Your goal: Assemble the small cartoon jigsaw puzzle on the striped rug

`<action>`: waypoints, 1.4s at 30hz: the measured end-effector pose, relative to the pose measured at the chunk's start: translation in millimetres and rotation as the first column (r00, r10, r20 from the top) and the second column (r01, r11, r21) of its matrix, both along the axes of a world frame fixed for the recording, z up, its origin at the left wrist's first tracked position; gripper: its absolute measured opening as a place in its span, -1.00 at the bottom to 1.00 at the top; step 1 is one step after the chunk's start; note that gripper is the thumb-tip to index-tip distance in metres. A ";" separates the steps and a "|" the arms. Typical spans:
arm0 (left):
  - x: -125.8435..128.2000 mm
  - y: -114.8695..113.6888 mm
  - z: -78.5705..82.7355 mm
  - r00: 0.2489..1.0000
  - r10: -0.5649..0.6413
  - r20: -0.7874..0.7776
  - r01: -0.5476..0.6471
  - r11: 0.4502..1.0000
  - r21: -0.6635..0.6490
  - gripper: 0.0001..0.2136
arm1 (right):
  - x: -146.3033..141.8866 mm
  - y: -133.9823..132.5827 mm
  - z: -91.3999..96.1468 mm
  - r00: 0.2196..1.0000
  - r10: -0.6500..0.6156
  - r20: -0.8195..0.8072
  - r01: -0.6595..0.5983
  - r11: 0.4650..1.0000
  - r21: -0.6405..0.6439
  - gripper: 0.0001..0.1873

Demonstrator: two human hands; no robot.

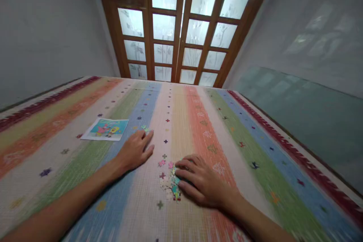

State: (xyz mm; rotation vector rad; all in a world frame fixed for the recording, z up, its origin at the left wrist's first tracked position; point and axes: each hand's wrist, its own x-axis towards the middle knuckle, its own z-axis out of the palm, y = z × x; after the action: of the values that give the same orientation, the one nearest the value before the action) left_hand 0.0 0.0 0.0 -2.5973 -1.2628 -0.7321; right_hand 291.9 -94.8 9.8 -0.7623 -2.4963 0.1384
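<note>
My left hand rests on the striped cloth, fingers apart and bent a little. Just beyond its fingertips lie a few light green jigsaw pieces, partly covered by the fingers. My right hand lies palm down with its fingers stretched over the right side of a small pile of jigsaw pieces. Pink, cream, teal and yellow pieces show in that pile; some are hidden under the fingers. Two pink jigsaw pieces sit at the pile's far edge.
A picture card with two cartoon figures lies flat to the left of my left hand. The striped cloth with woven motifs spreads over the whole surface. Wooden glazed doors stand beyond, with pale walls on both sides.
</note>
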 end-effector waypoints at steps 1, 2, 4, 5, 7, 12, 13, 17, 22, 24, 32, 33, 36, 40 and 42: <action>1.5 -4.7 2.3 0.996 -0.080 0.033 0.081 0.996 -0.035 -0.66 | -0.1 0.7 0.7 1.000 -0.023 -0.005 0.023 1.000 -0.012 -0.75; 3.2 -9.6 4.8 0.986 -0.154 0.064 0.158 0.985 -0.067 -0.70 | -0.1 1.3 1.5 0.999 -0.038 -0.005 0.037 0.999 -0.022 -0.75; 7.0 -21.1 10.2 0.945 -0.299 0.134 0.316 0.938 -0.140 -0.77 | 0.0 1.7 2.7 0.999 -0.043 0.009 0.043 0.998 -0.035 -0.74; 9.3 -27.4 13.0 0.912 -0.373 0.173 0.401 0.898 -0.181 -0.80 | 0.0 1.4 3.1 0.999 -0.031 0.024 0.032 0.999 -0.042 -0.71; 13.9 -39.4 18.0 0.850 -0.478 0.222 0.524 0.814 -0.251 -0.82 | -0.3 0.1 2.9 0.998 0.016 0.067 -0.013 0.999 -0.045 -0.65; 20.3 -52.8 21.4 0.789 -0.540 0.291 0.613 0.719 -0.326 -0.81 | -3.1 -2.4 0.3 0.996 0.072 0.044 -0.070 0.996 -0.059 -0.66; 20.4 -52.7 20.8 0.790 -0.540 0.289 0.612 0.716 -0.336 -0.79 | -3.6 -2.4 0.3 0.998 0.064 0.017 -0.063 0.996 -0.064 -0.67; 19.0 -51.4 18.2 0.802 -0.533 0.271 0.598 0.718 -0.357 -0.78 | -3.9 -1.5 2.2 0.999 0.030 -0.028 -0.032 0.997 -0.070 -0.68; 19.9 -51.1 19.8 0.794 -0.521 0.312 0.607 0.707 -0.363 -0.87 | -3.5 -2.5 1.2 0.996 0.067 0.053 -0.064 0.996 -0.057 -0.62; 21.1 -50.6 21.3 0.792 -0.512 0.333 0.608 0.708 -0.359 -0.92 | -3.7 -2.8 -0.4 0.996 0.073 0.059 -0.069 0.996 -0.057 -0.63; 13.8 -37.8 22.8 0.820 -0.479 0.314 0.549 0.814 -0.192 -0.88 | -2.0 -1.1 -3.1 0.999 0.048 0.014 -0.047 0.997 -0.057 -0.68; 10.1 -33.6 22.4 0.835 -0.470 0.286 0.523 0.840 -0.146 -0.87 | -2.0 -1.1 -3.0 0.999 0.049 0.010 -0.048 0.997 -0.058 -0.68; -2.5 -18.5 18.4 0.892 -0.420 0.171 0.421 0.907 0.031 -0.83 | -2.4 -1.4 -2.5 0.999 0.047 0.000 -0.047 0.997 -0.056 -0.67; -13.0 -4.6 10.3 0.950 -0.313 0.023 0.308 0.944 0.119 -0.77 | -3.2 -2.2 -1.3 0.999 0.047 -0.003 -0.047 0.997 -0.063 -0.67; -12.4 -4.6 8.8 0.961 -0.277 -0.005 0.276 0.956 0.100 -0.78 | -3.4 -2.4 -0.5 0.999 0.050 -0.006 -0.050 0.997 -0.063 -0.66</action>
State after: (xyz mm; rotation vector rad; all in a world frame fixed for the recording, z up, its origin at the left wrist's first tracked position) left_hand -12.4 -4.6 8.8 -2.7192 -0.8470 -0.8297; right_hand 288.5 -97.1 9.3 -0.7248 -2.5176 0.2379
